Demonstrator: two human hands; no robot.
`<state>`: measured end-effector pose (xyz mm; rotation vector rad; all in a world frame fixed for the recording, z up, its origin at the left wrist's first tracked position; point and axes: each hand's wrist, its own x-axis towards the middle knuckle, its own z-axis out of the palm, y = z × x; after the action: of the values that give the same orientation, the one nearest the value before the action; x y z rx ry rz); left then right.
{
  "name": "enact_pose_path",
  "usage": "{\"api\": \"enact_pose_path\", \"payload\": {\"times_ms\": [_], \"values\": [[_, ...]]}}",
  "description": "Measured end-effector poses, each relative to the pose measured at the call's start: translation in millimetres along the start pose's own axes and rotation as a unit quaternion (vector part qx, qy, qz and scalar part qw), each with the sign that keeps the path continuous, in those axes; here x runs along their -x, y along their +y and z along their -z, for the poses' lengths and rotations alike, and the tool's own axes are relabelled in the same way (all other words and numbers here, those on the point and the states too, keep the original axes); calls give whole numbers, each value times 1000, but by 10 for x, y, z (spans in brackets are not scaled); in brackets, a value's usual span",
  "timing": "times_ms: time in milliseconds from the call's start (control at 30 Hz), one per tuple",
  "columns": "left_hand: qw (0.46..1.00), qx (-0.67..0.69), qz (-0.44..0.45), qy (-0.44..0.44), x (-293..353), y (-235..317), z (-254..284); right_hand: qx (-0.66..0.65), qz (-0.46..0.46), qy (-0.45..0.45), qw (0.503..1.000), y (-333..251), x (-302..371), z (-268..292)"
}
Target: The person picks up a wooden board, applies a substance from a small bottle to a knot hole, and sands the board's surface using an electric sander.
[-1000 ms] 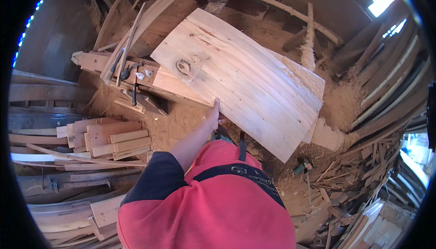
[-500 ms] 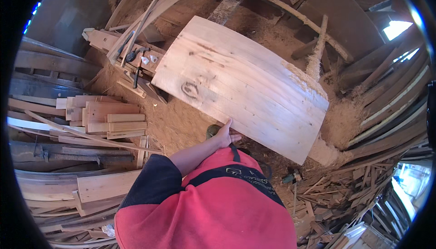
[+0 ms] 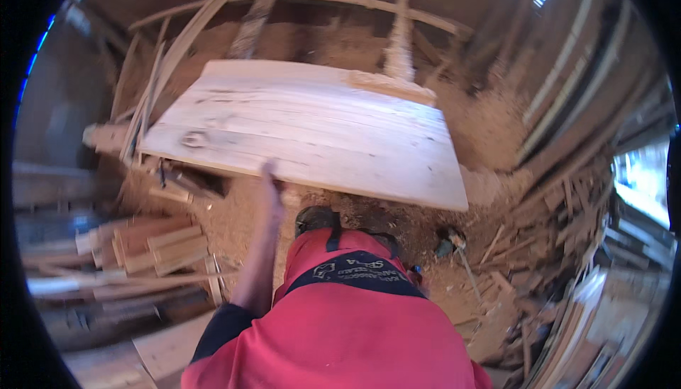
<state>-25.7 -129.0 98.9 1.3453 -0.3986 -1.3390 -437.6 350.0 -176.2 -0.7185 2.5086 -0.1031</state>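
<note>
A wide pale panel of joined wooden boards (image 3: pixel 319 130) lies across the view in front of me, with a dark knot near its left end. My left hand (image 3: pixel 274 194) is at the panel's near edge, thumb up on the face and fingers partly hidden at the edge, gripping it. The hand is blurred by motion. Wood shavings (image 3: pixel 397 87) lie along the panel's far right edge. I do not see my right hand.
Stacked short boards (image 3: pixel 163 243) lie at the left. Timber offcuts (image 3: pixel 560 212) are heaped at the right, near a dark green tool (image 3: pixel 448 240) on the floor. Sawdust-covered beams (image 3: pixel 399 41) stand beyond the panel, and long planks (image 3: pixel 567 70) lean at the far right.
The view has turned, so the panel appears lower at its right and further left. Its left end now covers most of the hammer seen before. My left hand stays at the near edge.
</note>
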Motion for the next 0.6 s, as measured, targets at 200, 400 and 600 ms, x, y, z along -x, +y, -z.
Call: {"api": "enact_pose_path", "payload": {"times_ms": [200, 400, 600], "values": [[989, -16, -145, -39, -93, 1109, -659, -236, -19, 7, 971, 287, -158, -561], [985, -12, -166, -42, -172, 865, -587, -177, -57, 63, 980, 441, -5, -1013], [996, -40, 78, -30, 109, 679, 11, -333, -216, -105, 912, -455, 366, -640]]}}
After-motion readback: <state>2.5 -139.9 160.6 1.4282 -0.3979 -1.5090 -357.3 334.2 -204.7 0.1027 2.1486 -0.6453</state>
